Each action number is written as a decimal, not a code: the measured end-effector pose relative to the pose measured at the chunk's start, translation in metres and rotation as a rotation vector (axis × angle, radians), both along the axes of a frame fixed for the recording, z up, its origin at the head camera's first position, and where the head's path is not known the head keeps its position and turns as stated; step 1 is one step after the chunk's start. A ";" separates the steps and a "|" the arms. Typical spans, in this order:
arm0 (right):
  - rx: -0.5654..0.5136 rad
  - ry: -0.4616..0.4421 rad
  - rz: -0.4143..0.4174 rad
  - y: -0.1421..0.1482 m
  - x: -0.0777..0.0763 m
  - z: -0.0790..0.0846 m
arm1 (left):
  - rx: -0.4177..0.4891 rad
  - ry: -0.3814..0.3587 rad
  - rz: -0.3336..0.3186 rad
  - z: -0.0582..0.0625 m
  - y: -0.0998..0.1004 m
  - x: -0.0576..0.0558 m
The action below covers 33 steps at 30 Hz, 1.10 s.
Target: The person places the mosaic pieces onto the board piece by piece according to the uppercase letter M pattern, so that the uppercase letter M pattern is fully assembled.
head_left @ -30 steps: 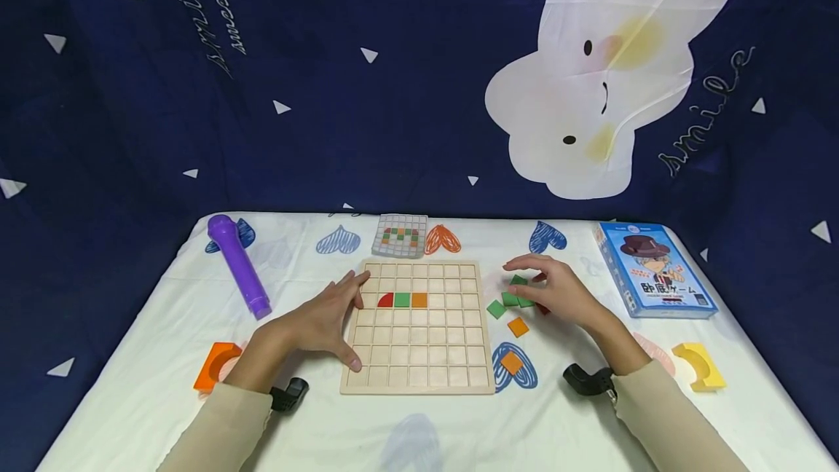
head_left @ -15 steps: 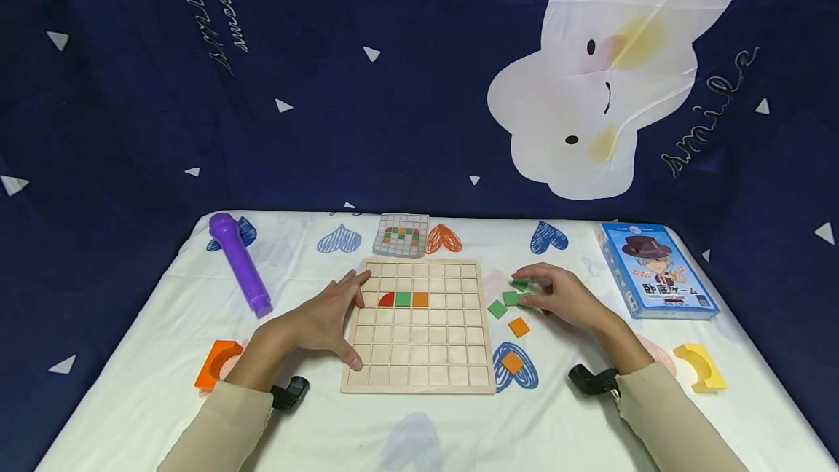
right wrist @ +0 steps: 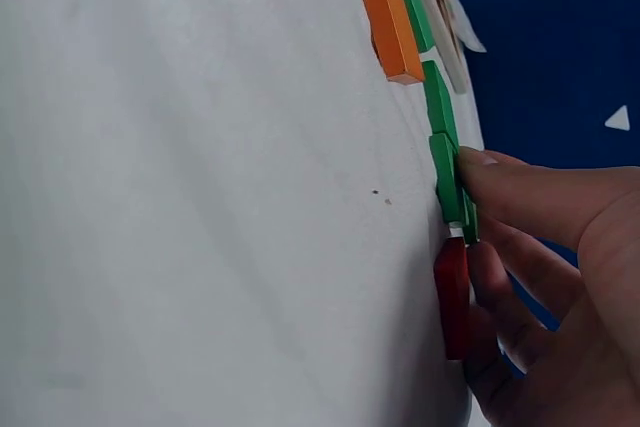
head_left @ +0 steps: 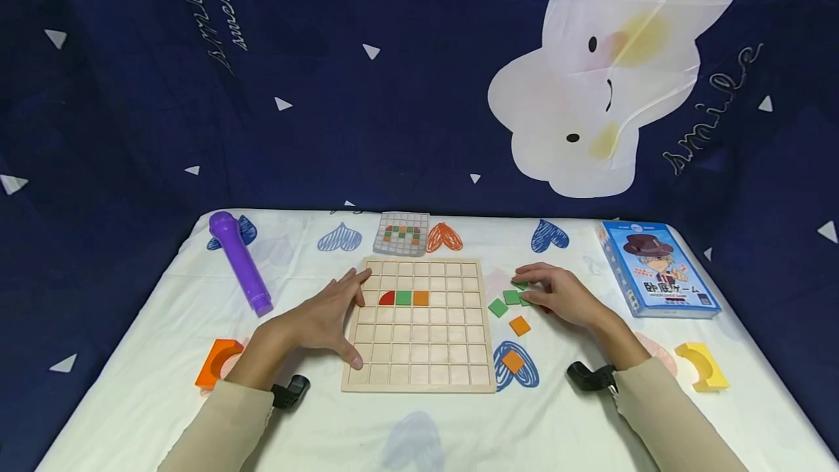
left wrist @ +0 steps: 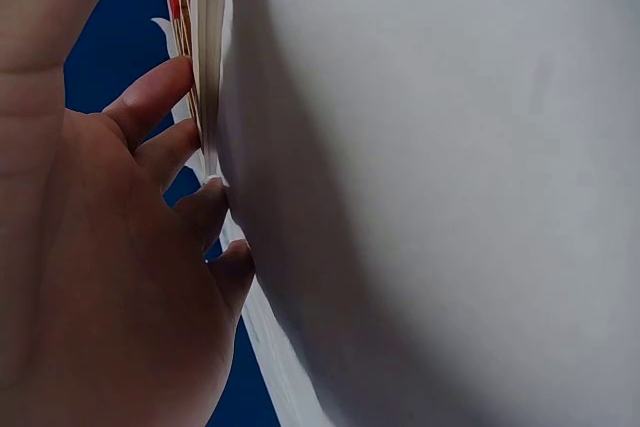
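Note:
A wooden grid board lies at the table's middle, with a rounded red tile, a green tile and an orange tile side by side in one row. My left hand rests along its left edge, thumb and fingers spread. To the right of the board, my right hand is over a cluster of green tiles. In the right wrist view its thumb touches one green tile; whether the other fingers pinch it is hidden. A red tile lies near those fingers.
Loose orange tiles lie nearer me. A small pattern card sits behind the board. A purple microphone and an orange arch block are left; a blue game box and a yellow arch block are right.
My right hand has shifted slightly right and lowered its thumb and index finger to the green tiles. My left hand stays at the board's edge.

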State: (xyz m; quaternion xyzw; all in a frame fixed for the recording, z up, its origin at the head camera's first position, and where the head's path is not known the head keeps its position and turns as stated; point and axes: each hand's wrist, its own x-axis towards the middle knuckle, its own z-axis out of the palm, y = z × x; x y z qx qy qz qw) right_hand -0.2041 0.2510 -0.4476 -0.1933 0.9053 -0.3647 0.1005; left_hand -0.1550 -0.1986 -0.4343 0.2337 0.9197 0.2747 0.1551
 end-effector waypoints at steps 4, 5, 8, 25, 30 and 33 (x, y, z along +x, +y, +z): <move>0.004 -0.003 -0.014 -0.002 -0.001 0.000 | -0.002 -0.002 0.000 0.001 0.000 0.000; 0.006 -0.003 -0.019 -0.002 -0.001 0.000 | -0.001 -0.003 0.000 0.001 0.000 0.000; 0.009 -0.003 -0.033 -0.003 -0.001 0.000 | -0.003 -0.003 0.000 0.002 -0.001 0.000; 0.045 0.008 -0.048 -0.007 -0.003 0.004 | -0.003 -0.002 0.002 0.003 0.000 0.000; 0.055 -0.007 -0.054 -0.007 -0.004 0.006 | -0.006 -0.006 0.003 0.002 0.000 0.001; 0.060 -0.023 -0.055 -0.008 -0.005 0.006 | -0.009 -0.009 0.005 0.001 0.000 0.001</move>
